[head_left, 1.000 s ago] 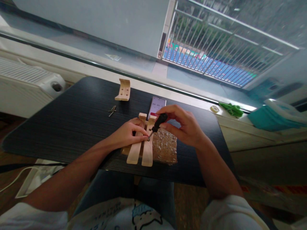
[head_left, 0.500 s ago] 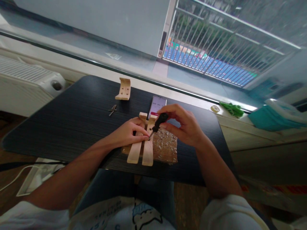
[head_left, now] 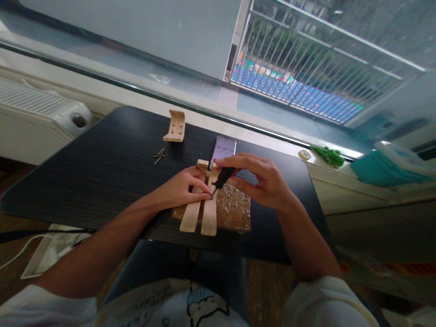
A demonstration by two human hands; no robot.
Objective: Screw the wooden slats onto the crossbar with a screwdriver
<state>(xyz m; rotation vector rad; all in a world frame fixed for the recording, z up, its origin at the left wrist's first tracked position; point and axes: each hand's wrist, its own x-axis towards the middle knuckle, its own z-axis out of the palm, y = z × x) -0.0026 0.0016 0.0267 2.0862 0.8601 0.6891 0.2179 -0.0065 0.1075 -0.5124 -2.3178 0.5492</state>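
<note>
Two curved pale wooden pieces (head_left: 209, 217) lie side by side across a brown block (head_left: 235, 211) with a bumpy, shiny wrap. My left hand (head_left: 182, 187) rests over them, its thumb and forefinger closed together where the screwdriver tip meets the right-hand piece. Whatever is between those fingertips is too small to make out. My right hand (head_left: 260, 178) grips the black handle of a screwdriver (head_left: 223, 177), which slants down to the left with its tip at the wood.
A phone (head_left: 225, 147) showing a timer lies behind the block. Several screws (head_left: 159, 156) and a curved wooden bracket with holes (head_left: 176, 127) are at the back left of the dark table (head_left: 112, 168). On the sill sit a tape roll (head_left: 304, 155) and a green cloth (head_left: 327, 156).
The fingers of my right hand have shifted on the screwdriver handle, the forefinger reaching further left over its top. My left hand and the wooden pieces have stayed in place.
</note>
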